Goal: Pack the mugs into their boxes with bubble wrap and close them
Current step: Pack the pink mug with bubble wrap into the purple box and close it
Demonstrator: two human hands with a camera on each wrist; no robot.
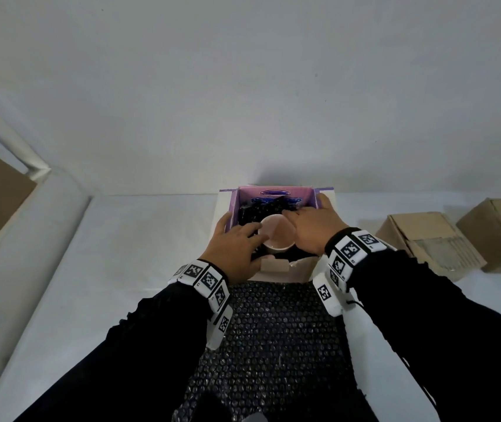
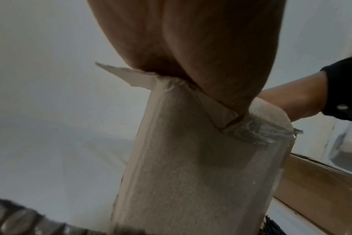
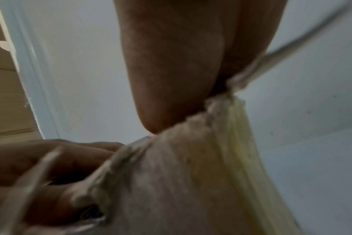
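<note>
Here the white table (image 1: 139, 239) carries everything: a sheet of bubble wrap (image 1: 273, 336) lying toward the person, two brown cartons (image 1: 432, 239) off to the right, and the open box (image 1: 273, 193) against the wall. Inside the box, upright on dark wrap, stands the mug (image 1: 276, 236), mouth up, directly between the hands. The left hand (image 1: 234, 248) rests spread on the box's left wall, fingers reaching the mug's rim; the right hand (image 1: 310, 229) mirrors it, fingers extended over the wrap. Neither grips anything. Both are equally near, so the next push is probably straight down.
</note>
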